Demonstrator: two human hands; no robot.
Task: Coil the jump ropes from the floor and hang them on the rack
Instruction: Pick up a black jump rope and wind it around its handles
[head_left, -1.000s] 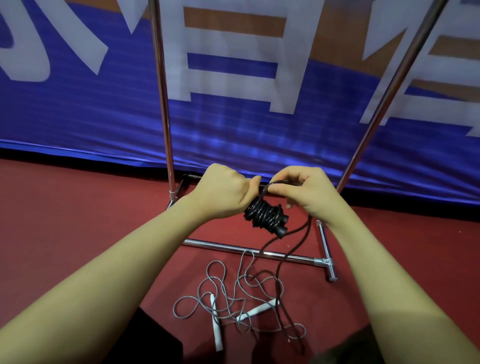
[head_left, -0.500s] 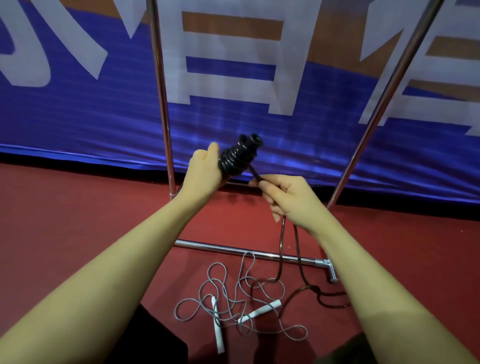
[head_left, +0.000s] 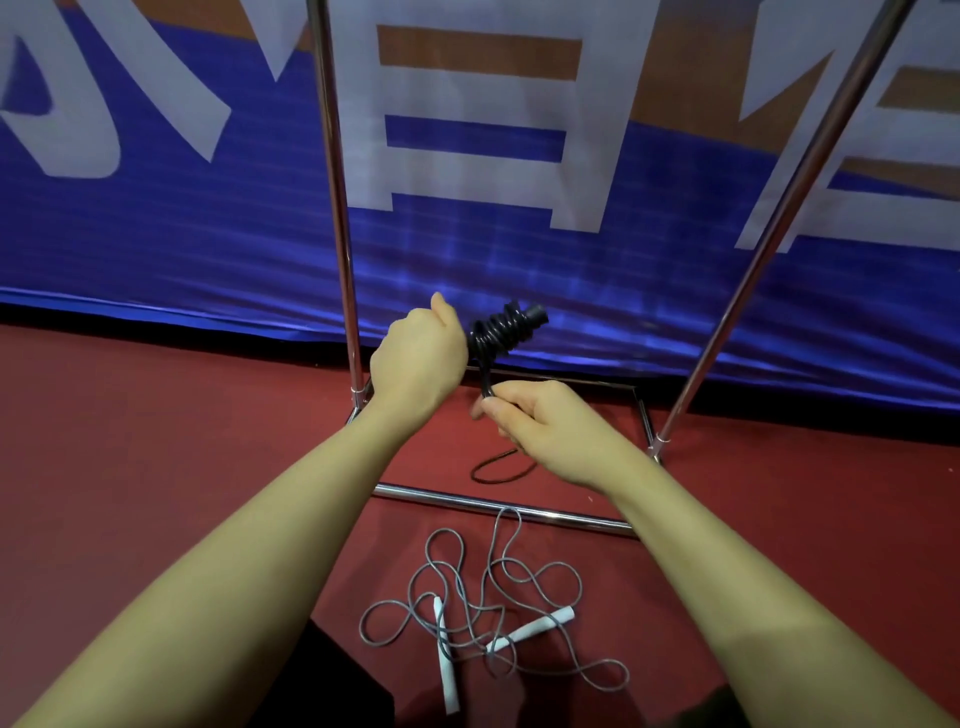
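L hand (head_left: 418, 358) grips black jump rope bundle (head_left: 501, 332) at handles, held up betw rack uprights (head_left: 337, 208). R hand (head_left: 540, 421) pinches free cord just below. Cord looks light, limp, prob springy: keep tension, hold wraps not tail. Grey jump rope (head_left: 488, 597) loose on floor, near rack base.

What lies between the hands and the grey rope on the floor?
In the head view, the rack's front base bar and a hanging loop of black rope over red floor.
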